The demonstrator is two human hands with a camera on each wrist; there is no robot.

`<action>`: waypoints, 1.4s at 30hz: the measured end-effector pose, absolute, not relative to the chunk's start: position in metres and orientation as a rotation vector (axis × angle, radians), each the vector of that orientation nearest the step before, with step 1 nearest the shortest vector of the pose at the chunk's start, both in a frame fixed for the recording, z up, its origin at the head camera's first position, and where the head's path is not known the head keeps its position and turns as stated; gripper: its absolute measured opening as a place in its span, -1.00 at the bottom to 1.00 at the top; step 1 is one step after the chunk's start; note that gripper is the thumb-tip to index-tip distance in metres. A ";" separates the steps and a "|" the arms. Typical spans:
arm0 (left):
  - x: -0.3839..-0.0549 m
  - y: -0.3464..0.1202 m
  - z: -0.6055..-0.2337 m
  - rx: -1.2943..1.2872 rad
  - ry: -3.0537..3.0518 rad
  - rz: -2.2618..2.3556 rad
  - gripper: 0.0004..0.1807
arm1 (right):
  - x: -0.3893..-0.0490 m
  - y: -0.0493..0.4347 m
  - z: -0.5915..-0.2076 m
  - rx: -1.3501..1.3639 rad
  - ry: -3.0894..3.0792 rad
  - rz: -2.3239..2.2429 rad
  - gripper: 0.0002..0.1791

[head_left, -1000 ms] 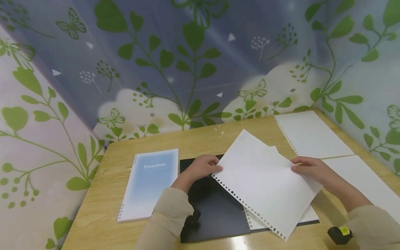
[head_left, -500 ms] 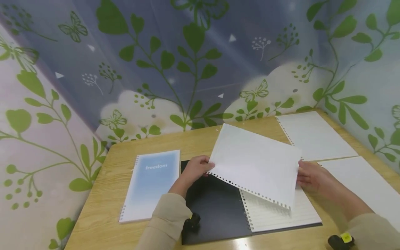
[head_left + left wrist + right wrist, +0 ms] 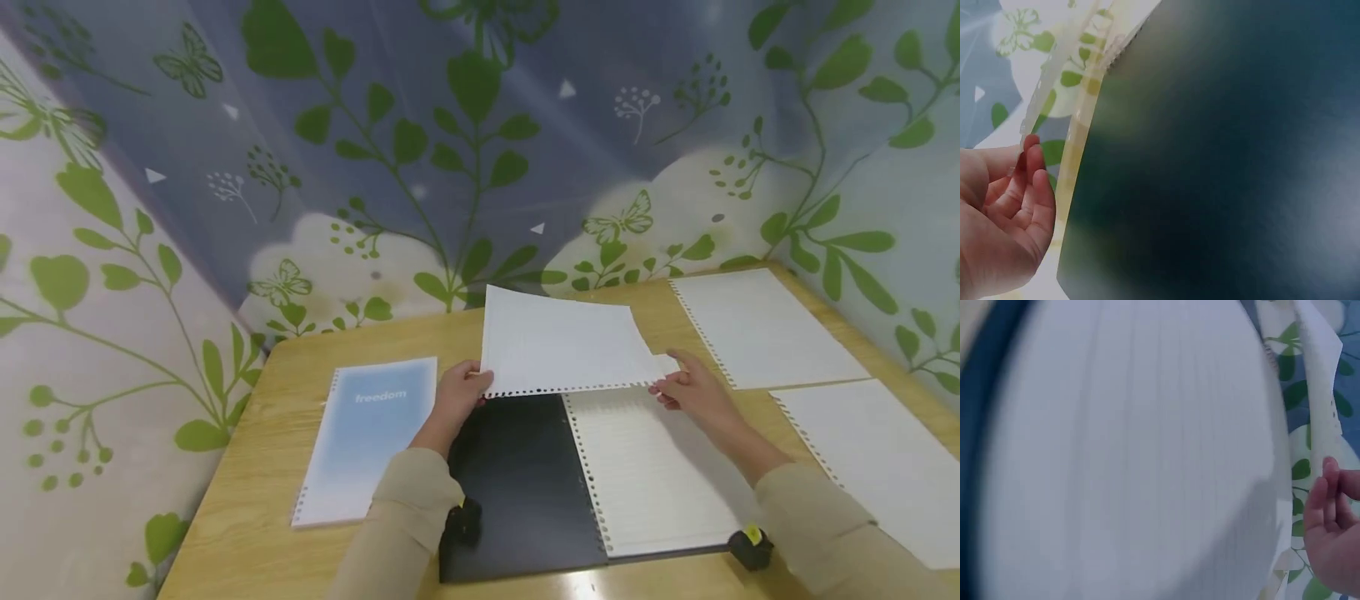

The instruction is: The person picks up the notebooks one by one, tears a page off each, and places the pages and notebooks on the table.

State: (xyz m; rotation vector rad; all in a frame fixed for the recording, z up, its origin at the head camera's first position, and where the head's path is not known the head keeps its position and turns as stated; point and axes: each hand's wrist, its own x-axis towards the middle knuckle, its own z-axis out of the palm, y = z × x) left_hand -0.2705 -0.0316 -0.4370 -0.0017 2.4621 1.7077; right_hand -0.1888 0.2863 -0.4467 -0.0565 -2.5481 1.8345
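Both hands hold up white loose-leaf paper (image 3: 562, 342), its hole-punched edge running along the bottom. At the left corner, my left hand (image 3: 459, 396) pinches it between thumb and fingers. My right hand (image 3: 693, 387) pinches the right end of the holed edge; a small white corner sticks out there behind the front sheet. Below lies an open notebook, with its black cover (image 3: 525, 483) on the left and a lined, hole-punched page (image 3: 660, 467) on the right. In the left wrist view the paper (image 3: 1038, 94) is seen nearly edge-on between thumb and fingers (image 3: 1034, 153).
A blue and white notebook marked "freedom" (image 3: 378, 442) lies on the left of the wooden table (image 3: 232, 475). On the right are two white punched sheets, one at the back (image 3: 765, 325) and one nearer (image 3: 862, 450). A patterned curtain (image 3: 420, 150) hangs behind.
The paper has turned until its holed edge lies nearly level, and has moved left and away. My right hand has shifted left to the holed corner. More of the lined page shows.
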 end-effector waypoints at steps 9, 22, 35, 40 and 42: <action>-0.289 -0.030 -0.440 0.053 2.698 1.549 -0.50 | -0.216 0.275 -0.457 -0.086 -2.657 1.359 -0.64; -0.302 -0.027 -0.450 0.221 2.911 1.117 -0.56 | -0.243 0.268 -0.458 0.161 -2.800 1.137 -0.55; -0.298 -0.022 -0.456 0.319 2.863 0.509 -0.47 | -0.255 0.262 -0.465 -0.089 -3.160 0.861 -0.38; -0.301 -0.023 -0.453 0.321 2.881 0.469 -0.48 | -0.256 0.265 -0.467 -0.092 -3.148 0.829 -0.40; -0.302 -0.025 -0.452 0.317 2.897 0.469 -0.48 | -0.256 0.267 -0.468 -0.077 -3.146 0.850 -0.38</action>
